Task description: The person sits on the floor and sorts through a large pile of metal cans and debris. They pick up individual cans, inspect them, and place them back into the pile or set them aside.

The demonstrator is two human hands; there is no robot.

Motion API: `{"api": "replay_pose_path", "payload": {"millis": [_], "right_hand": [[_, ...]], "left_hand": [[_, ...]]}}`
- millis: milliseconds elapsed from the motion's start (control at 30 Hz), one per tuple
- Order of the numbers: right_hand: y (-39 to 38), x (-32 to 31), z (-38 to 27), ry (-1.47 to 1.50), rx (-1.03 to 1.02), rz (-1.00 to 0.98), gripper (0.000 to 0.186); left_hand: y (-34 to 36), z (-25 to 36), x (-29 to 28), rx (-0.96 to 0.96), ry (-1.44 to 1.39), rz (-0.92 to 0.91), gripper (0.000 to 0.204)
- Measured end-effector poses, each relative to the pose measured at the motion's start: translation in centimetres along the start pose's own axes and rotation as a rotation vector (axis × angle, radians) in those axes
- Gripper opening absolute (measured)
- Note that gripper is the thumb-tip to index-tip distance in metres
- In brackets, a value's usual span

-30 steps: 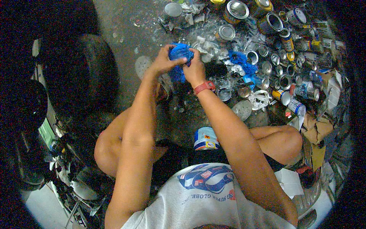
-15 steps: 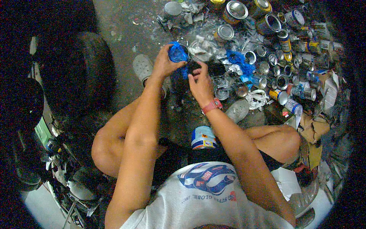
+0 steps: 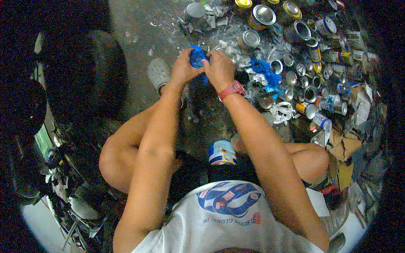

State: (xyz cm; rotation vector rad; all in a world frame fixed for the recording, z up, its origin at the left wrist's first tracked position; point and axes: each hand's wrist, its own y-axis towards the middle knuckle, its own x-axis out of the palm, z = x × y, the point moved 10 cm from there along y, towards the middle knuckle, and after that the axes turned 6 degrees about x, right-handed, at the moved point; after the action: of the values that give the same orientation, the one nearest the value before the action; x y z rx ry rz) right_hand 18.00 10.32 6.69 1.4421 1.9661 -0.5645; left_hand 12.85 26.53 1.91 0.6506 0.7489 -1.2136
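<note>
Out in front of me, my left hand (image 3: 185, 67) is wrapped round the left side of a round, can-like thing with crumpled blue plastic (image 3: 197, 59) over its top. My right hand (image 3: 220, 69), with a red watch on the wrist, closes on its right edge, the thumb pressing on the plastic. Both hands hide the sides of the round thing, so its body cannot be made out. Closer to me, a white, blue and orange labelled can (image 3: 222, 152) stands between my thighs, touched by neither hand.
Many used paint cans (image 3: 301, 29) and lids crowd the floor at the right. Among them lie a blue plastic tangle (image 3: 265, 69) and white scraps (image 3: 282, 111). Torn cardboard (image 3: 344, 145) lies by my right knee. A dark tyre (image 3: 107, 80) stands at the left.
My right hand has moved up and in from beside the round thing, and its fingers now close on the edge. The left hand keeps its hold.
</note>
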Motion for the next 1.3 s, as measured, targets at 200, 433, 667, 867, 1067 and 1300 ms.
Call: {"api": "replay_pose_path", "payload": {"millis": [200,433,667,867,1067,1300], "right_hand": [[3.7,4.1,0.8,-0.309,0.078,-0.108,0.017],[5.5,3.7,3.0,-0.369,-0.034,-0.101,0.016],[5.7,5.1,0.5,-0.466,-0.331,-0.243,0.02],[4.2,0.8,1.3,-0.125,-0.286,-0.115,0.02],[-9.2,-6.9,4.9,0.317,0.228,0.01,0.02],[-18.6,-9.0,22.2,0.536,0.756,0.353,0.028]], "left_hand": [[0.0,0.7,-0.6,0.052,-0.003,-0.006,0.089],[0.3,0.7,-0.2,0.032,-0.036,-0.067,0.093],[0.1,-0.6,0.1,0.007,-0.041,-0.038,0.095],[-0.2,0.3,0.0,0.059,-0.003,0.057,0.097],[-1.7,-1.8,0.6,-0.057,0.017,0.038,0.096],[-1.2,-1.0,0.3,-0.063,0.066,0.003,0.098]]}}
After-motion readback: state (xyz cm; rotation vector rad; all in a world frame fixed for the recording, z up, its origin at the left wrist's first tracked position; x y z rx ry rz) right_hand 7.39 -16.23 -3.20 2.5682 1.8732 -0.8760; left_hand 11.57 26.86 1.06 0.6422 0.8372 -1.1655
